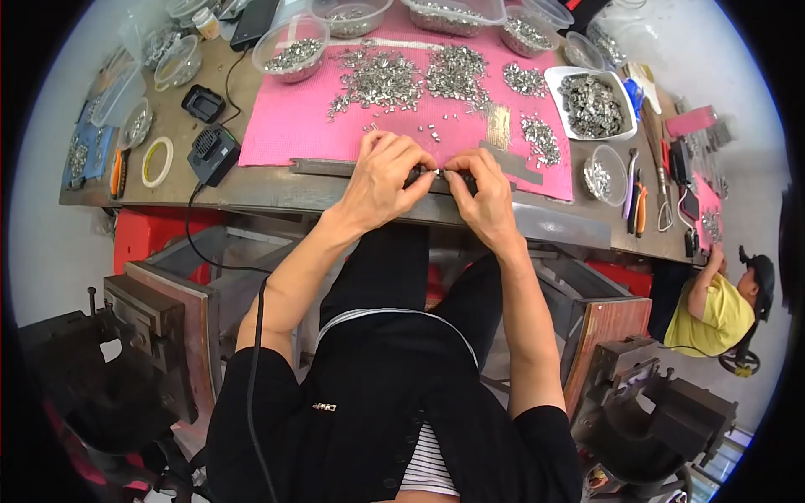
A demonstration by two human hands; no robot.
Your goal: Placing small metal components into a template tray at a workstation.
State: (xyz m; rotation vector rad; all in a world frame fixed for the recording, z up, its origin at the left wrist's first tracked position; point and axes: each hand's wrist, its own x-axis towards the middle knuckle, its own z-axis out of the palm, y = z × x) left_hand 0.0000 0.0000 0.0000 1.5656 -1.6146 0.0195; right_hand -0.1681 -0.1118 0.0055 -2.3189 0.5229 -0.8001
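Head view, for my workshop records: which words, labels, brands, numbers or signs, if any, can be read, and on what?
No text can be read here.
Small white jar, upper left: any print is too small.
Black corded device: any marks are too blurred.

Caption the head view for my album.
Left hand and right hand nearly meet beside metal parts on a pink mat.

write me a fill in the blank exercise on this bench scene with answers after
Heaps of small silvery metal pieces lie on a ____ textured mat.
A black boxy corded device stands to the mat's ____.
The bare left hand and bare right hand belong to someone in ____ sleeves.
The co-worker at far right wears a ____ top.

Missing words: pink; left; black; yellow.
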